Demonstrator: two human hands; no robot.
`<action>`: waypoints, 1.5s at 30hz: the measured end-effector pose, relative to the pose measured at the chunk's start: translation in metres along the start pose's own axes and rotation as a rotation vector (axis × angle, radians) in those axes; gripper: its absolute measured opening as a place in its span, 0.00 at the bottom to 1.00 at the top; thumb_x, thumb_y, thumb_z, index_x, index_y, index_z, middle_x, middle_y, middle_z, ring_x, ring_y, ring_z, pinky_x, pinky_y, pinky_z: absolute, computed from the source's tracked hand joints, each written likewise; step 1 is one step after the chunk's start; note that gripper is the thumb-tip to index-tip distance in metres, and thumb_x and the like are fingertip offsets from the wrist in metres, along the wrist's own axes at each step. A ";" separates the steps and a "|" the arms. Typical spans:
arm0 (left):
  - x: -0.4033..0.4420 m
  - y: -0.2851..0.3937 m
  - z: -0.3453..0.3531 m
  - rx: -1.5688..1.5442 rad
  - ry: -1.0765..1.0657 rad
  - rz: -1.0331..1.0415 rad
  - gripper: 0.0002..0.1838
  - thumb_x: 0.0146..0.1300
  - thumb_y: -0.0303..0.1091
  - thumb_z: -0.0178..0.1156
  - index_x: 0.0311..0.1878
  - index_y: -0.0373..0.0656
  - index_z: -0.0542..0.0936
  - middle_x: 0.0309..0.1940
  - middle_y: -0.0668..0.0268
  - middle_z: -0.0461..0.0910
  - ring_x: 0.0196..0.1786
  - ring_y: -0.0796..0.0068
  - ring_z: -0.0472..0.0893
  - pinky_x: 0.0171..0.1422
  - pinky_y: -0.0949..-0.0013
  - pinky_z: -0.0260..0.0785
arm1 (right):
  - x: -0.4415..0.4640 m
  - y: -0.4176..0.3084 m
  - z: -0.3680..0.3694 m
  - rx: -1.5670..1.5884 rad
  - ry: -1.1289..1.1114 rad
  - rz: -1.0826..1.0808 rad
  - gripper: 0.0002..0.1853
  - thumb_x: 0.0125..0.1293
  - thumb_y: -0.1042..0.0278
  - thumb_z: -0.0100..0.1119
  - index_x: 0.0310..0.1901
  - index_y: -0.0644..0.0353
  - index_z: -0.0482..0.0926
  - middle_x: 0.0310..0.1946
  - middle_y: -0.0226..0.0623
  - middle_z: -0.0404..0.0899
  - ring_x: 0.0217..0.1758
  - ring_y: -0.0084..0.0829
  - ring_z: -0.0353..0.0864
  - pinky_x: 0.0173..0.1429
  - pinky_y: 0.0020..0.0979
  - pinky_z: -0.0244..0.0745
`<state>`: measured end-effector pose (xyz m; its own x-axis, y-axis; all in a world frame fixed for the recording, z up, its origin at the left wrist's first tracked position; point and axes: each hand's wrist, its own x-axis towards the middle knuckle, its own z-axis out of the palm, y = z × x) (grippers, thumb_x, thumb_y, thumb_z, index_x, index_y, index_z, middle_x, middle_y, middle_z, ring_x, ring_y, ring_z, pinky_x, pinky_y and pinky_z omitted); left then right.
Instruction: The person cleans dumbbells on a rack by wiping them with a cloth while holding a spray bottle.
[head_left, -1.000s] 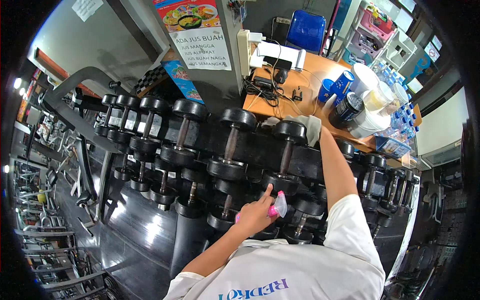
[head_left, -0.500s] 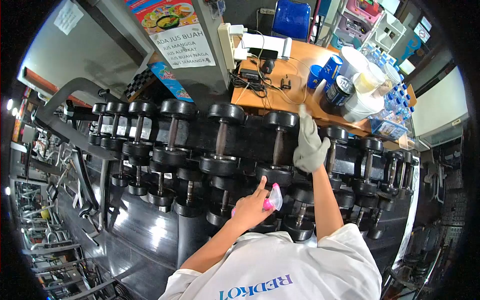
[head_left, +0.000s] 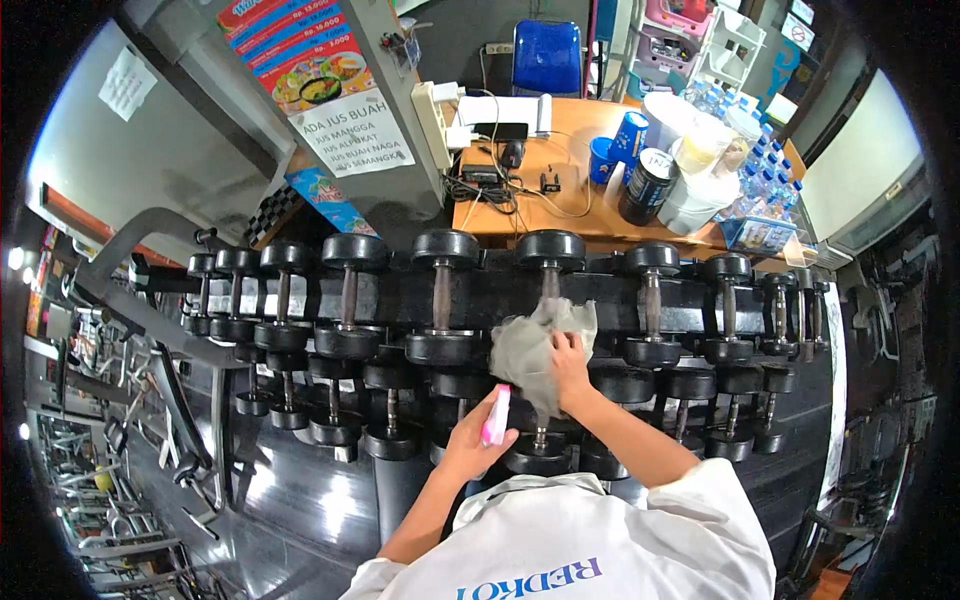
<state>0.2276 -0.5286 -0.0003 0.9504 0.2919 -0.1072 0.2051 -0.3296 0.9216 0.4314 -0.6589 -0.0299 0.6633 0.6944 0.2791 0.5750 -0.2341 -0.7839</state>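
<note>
My right hand (head_left: 570, 372) grips a crumpled grey cloth (head_left: 528, 350) and presses it over the near end of a black dumbbell (head_left: 551, 250) on the upper row. The cloth hides that dumbbell's near head and part of its handle, and one corner hangs down over the lower row. Just to the left, my left hand (head_left: 474, 442) is closed around a spray bottle (head_left: 497, 415) with a pink and white top. Its lower part is hidden by my palm. Another upper-row dumbbell (head_left: 442, 295) lies left of the cloth.
Black dumbbells fill a two-tier rack (head_left: 390, 300). Behind it, a wooden desk (head_left: 560, 215) carries cables, a blue cup (head_left: 602, 160), a black tub (head_left: 647, 187), white buckets and several water bottles (head_left: 765, 180). A grey pillar (head_left: 400, 185) stands at the desk's left. Gym machines line the left side.
My right hand has brought the cloth down and left onto the dumbbell's near head. My left hand has turned the spray bottle and drawn slightly left and down. The view has shifted a little.
</note>
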 end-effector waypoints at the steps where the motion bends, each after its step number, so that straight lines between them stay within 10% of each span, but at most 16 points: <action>1: -0.010 -0.001 -0.003 -0.019 -0.001 -0.084 0.42 0.63 0.48 0.69 0.75 0.39 0.65 0.62 0.46 0.78 0.64 0.49 0.79 0.66 0.60 0.71 | 0.008 -0.014 0.001 -0.391 -0.102 -0.113 0.21 0.57 0.60 0.68 0.53 0.50 0.80 0.44 0.34 0.79 0.48 0.35 0.76 0.52 0.47 0.71; 8: -0.079 -0.016 -0.005 -0.107 0.039 -0.145 0.34 0.63 0.41 0.71 0.68 0.34 0.71 0.56 0.51 0.82 0.59 0.57 0.83 0.63 0.62 0.73 | 0.030 -0.018 0.043 -1.047 -0.408 -0.202 0.09 0.63 0.62 0.59 0.38 0.48 0.88 0.44 0.31 0.78 0.52 0.34 0.76 0.50 0.42 0.72; 10: -0.093 -0.023 -0.002 -0.069 0.064 -0.050 0.31 0.64 0.36 0.69 0.69 0.41 0.73 0.59 0.60 0.81 0.51 0.75 0.82 0.55 0.68 0.74 | 0.031 -0.017 0.042 -1.036 -0.461 -0.234 0.09 0.63 0.62 0.58 0.40 0.47 0.88 0.45 0.30 0.80 0.53 0.34 0.77 0.49 0.42 0.73; 14: -0.116 -0.032 -0.007 -0.075 0.043 -0.025 0.31 0.63 0.36 0.70 0.68 0.40 0.74 0.59 0.59 0.81 0.54 0.74 0.81 0.59 0.67 0.72 | 0.024 -0.010 0.029 -0.624 -0.016 -0.189 0.06 0.61 0.63 0.60 0.31 0.52 0.82 0.32 0.40 0.82 0.41 0.41 0.83 0.47 0.43 0.76; 16: -0.126 -0.028 -0.014 -0.105 0.062 -0.001 0.32 0.62 0.41 0.70 0.65 0.35 0.73 0.54 0.50 0.83 0.56 0.55 0.83 0.61 0.61 0.73 | 0.023 -0.009 0.026 -0.586 0.059 -0.112 0.08 0.63 0.64 0.61 0.31 0.57 0.77 0.30 0.46 0.81 0.36 0.49 0.82 0.48 0.45 0.76; 19: -0.143 -0.024 -0.025 -0.119 0.023 -0.075 0.31 0.62 0.40 0.70 0.65 0.35 0.73 0.54 0.51 0.82 0.56 0.58 0.83 0.60 0.62 0.73 | 0.008 -0.014 0.030 -0.359 0.503 0.260 0.11 0.71 0.64 0.57 0.46 0.63 0.80 0.41 0.49 0.83 0.56 0.52 0.78 0.58 0.44 0.73; 22: -0.154 -0.031 -0.037 -0.082 0.007 -0.074 0.30 0.62 0.37 0.70 0.65 0.35 0.74 0.54 0.53 0.82 0.56 0.62 0.83 0.60 0.63 0.74 | -0.013 0.014 0.044 -0.119 0.778 0.150 0.15 0.73 0.65 0.55 0.56 0.63 0.80 0.49 0.51 0.83 0.68 0.48 0.73 0.67 0.43 0.69; 26: -0.168 -0.031 -0.052 -0.094 0.019 -0.103 0.29 0.62 0.34 0.70 0.64 0.35 0.75 0.55 0.53 0.82 0.58 0.62 0.82 0.62 0.64 0.73 | -0.025 0.023 0.033 0.007 0.696 0.415 0.17 0.78 0.63 0.50 0.57 0.66 0.79 0.48 0.51 0.84 0.58 0.53 0.80 0.62 0.41 0.73; 28: -0.174 -0.037 -0.058 -0.061 0.035 -0.120 0.26 0.63 0.37 0.69 0.62 0.38 0.76 0.59 0.63 0.81 0.39 0.81 0.76 0.49 0.72 0.71 | -0.019 0.001 0.021 0.186 0.840 0.491 0.17 0.80 0.60 0.47 0.51 0.66 0.79 0.45 0.47 0.85 0.49 0.43 0.84 0.55 0.39 0.74; 38: -0.183 -0.050 -0.082 -0.024 0.001 -0.105 0.24 0.64 0.38 0.68 0.60 0.38 0.76 0.60 0.61 0.82 0.39 0.80 0.76 0.48 0.71 0.71 | -0.093 -0.034 -0.008 1.135 1.174 0.607 0.26 0.83 0.48 0.38 0.66 0.62 0.69 0.60 0.43 0.77 0.61 0.38 0.78 0.68 0.40 0.72; 45: -0.159 -0.037 -0.088 -0.013 -0.122 -0.165 0.21 0.63 0.37 0.68 0.57 0.41 0.80 0.36 0.68 0.80 0.35 0.81 0.72 0.42 0.72 0.68 | -0.095 -0.025 0.004 1.151 1.034 0.649 0.34 0.77 0.37 0.46 0.72 0.54 0.63 0.65 0.36 0.73 0.65 0.34 0.74 0.70 0.42 0.68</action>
<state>0.0482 -0.4840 0.0159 0.9255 0.2295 -0.3014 0.3586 -0.2747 0.8922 0.3520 -0.7166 -0.0390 0.9175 -0.1290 -0.3763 -0.2180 0.6282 -0.7469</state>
